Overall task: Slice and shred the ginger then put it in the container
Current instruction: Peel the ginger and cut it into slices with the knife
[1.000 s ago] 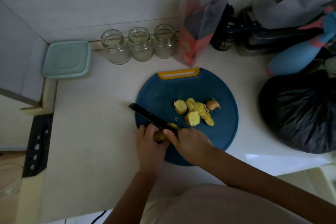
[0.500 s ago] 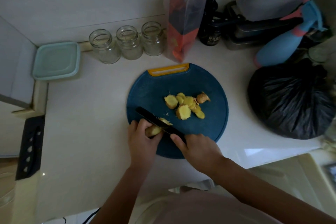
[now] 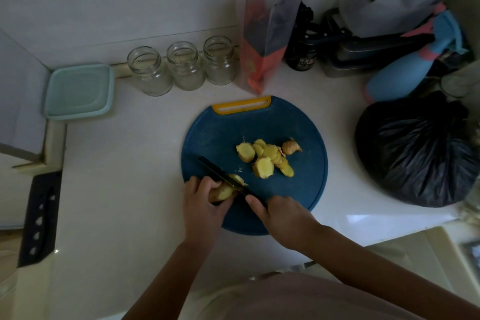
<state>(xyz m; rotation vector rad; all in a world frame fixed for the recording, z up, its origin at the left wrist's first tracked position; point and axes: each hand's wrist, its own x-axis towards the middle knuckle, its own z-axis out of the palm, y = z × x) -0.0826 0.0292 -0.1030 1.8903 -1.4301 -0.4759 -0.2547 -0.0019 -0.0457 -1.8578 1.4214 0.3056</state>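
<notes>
A round blue cutting board (image 3: 215, 135) with a yellow handle lies on the white counter. My left hand (image 3: 201, 205) pins a piece of ginger (image 3: 222, 192) at the board's near left edge. My right hand (image 3: 283, 215) grips the handle of a black knife (image 3: 220, 174), whose blade rests across the ginger's cut end, a fresh slice leaning against it. Several yellow ginger slices (image 3: 265, 160) and a knobby end piece (image 3: 291, 147) lie in the board's middle. A pale green lidded container (image 3: 79, 92) sits at the far left corner.
Three empty glass jars (image 3: 185, 66) line the back wall. A clear bag with red contents (image 3: 265, 41), a dark bottle (image 3: 301, 57) and a blue spray bottle (image 3: 405, 67) stand behind the board. A black plastic bag (image 3: 418, 150) fills the right. A knife block (image 3: 39, 218) sits at the left edge.
The knife has drawn back toward me and now sits on the ginger's end, with a slice freed beside the blade. My left hand stays on the ginger.
</notes>
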